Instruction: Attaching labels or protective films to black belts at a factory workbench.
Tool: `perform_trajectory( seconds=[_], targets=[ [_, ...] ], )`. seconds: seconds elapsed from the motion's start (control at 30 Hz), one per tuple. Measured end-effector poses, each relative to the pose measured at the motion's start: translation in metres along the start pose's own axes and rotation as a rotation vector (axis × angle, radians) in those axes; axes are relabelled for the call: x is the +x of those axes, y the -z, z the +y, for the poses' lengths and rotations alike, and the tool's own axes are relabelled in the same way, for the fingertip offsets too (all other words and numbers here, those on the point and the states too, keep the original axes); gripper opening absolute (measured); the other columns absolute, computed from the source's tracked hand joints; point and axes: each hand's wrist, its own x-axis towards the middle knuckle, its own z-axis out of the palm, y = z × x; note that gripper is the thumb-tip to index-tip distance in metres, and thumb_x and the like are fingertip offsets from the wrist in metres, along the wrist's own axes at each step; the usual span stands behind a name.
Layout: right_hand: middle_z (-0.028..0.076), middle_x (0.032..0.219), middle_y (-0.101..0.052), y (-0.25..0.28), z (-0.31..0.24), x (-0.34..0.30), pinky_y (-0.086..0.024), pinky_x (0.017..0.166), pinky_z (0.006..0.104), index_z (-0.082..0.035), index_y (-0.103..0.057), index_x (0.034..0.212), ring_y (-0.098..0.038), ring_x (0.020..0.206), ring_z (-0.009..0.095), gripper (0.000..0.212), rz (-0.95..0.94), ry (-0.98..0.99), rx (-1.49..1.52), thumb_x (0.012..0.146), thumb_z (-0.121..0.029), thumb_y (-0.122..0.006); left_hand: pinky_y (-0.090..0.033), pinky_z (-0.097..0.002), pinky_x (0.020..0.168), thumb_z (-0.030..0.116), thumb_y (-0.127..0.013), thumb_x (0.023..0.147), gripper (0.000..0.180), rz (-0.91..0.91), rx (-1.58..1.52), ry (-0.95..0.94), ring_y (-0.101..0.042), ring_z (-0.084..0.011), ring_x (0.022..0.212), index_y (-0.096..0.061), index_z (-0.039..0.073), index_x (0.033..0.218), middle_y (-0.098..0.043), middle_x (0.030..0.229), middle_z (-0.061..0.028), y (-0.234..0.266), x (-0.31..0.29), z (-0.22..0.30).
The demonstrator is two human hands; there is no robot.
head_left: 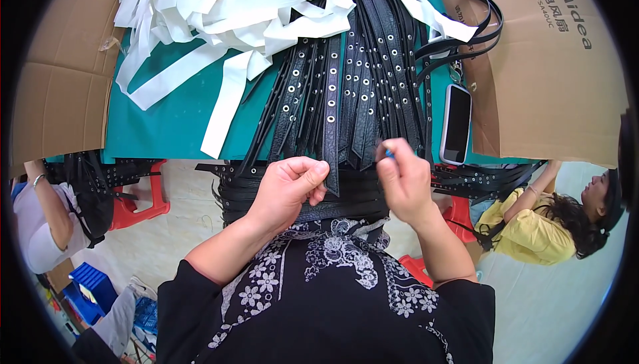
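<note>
L hand (pixel 287 183): pinching blk strap (pixel 333 143) by its edge, nr the tip, thumb uppermost. R hand (pixel 407 181): curled tight round small blue thing (pixel 389 153), too blurry to say what. Strap: lying w/ tip past near edge of green table (pixel 166 131), amongst other straps (pixel 389 64). Prob. light & bendy, grippy, hard to break; best taken flat by its plain end, btwn thumb & finger.

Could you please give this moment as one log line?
left hand: holding black eyeletted strap | right hand: gripping blurred blue item | tabletop: strap bundle, white strips, smartphone
</note>
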Motion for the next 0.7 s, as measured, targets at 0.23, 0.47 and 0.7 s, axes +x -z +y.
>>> perform_trajectory(
  seconds=[0.23, 0.47, 0.7],
  targets=[
    [-0.009, 0.057, -0.031, -0.028, -0.002, 0.014, -0.016, 0.037, 0.0163, -0.003, -0.050, 0.103, -0.021, 0.041, -0.001, 0.028, -0.256, -0.687, 1.119, 0.091, -0.028, -0.044, -0.039, -0.0189, 0.049, 0.021, -0.052, 0.087, 0.020, -0.042, 0.031, -0.014, -0.052, -0.0092, 0.052, -0.058, 0.005, 0.078, -0.057, 0.063, -0.0027, 0.002, -0.002, -0.004],
    [-0.010, 0.049, -0.030, -0.052, -0.005, 0.024, -0.014, 0.035, 0.0190, -0.010, -0.049, 0.077, -0.021, 0.037, 0.001, 0.017, -0.308, -0.661, 1.299, 0.088, -0.023, -0.050, -0.043, -0.0234, 0.056, 0.025, -0.047, 0.089, 0.026, -0.310, -0.161, 0.096, -0.054, -0.0137, 0.062, -0.055, 0.000, 0.090, -0.058, 0.073, -0.0083, 0.010, -0.007, -0.011],
    [-0.009, 0.053, -0.036, -0.045, -0.006, 0.031, -0.018, 0.035, 0.0173, -0.011, -0.048, 0.074, -0.025, 0.038, 0.000, 0.015, -0.203, -0.626, 1.091, 0.085, -0.017, -0.056, -0.045, -0.0232, 0.055, 0.010, -0.049, 0.086, 0.015, -0.145, 0.249, -0.234, -0.055, -0.0117, 0.064, -0.054, -0.003, 0.092, -0.058, 0.077, -0.0093, 0.010, -0.023, -0.009]
  ],
)
